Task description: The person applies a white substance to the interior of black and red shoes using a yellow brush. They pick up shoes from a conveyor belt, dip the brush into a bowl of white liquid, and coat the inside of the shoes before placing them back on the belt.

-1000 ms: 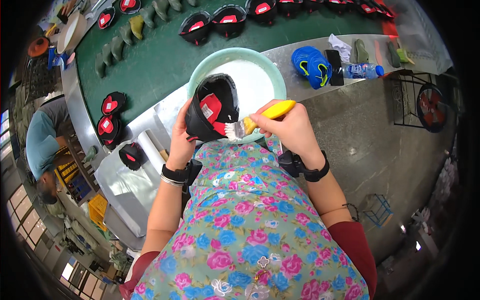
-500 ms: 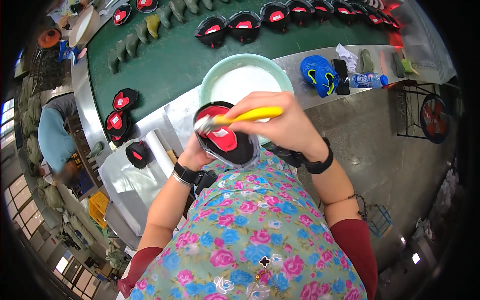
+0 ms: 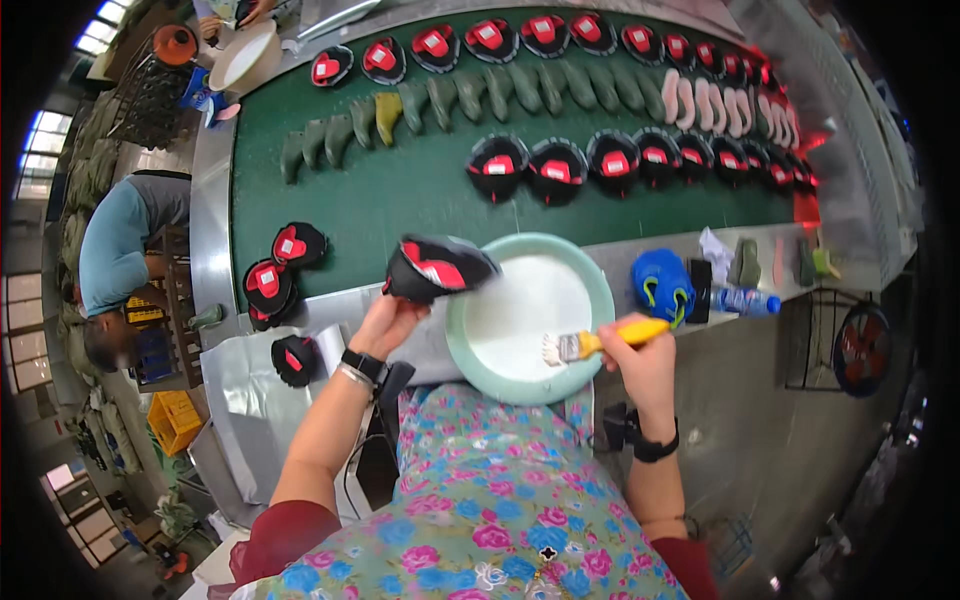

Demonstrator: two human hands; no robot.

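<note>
My left hand (image 3: 390,322) grips a black shoe upper (image 3: 408,280) with red lining and a white label, raised just left of a pale green basin (image 3: 458,355). White liquid (image 3: 515,300) fills much of that basin. My right hand (image 3: 642,358) is closed round the yellow handle of a paintbrush (image 3: 572,347). The brush's white-coated bristles point left over the liquid at the basin's near right side; whether they touch it, I cannot tell.
Rows of shoe uppers (image 3: 557,172), green shoe lasts (image 3: 525,88) and pink insoles (image 3: 703,103) cover the green belt (image 3: 400,200). A blue shoe (image 3: 660,283) and bottle (image 3: 745,301) lie on the right ledge. Another person (image 3: 120,240) bends at the left; someone's hands show top left.
The brush has moved off the upper's lining and down over the basin. My left hand has tilted the upper and moved it clear of my apron. The view has shifted, showing more belt.
</note>
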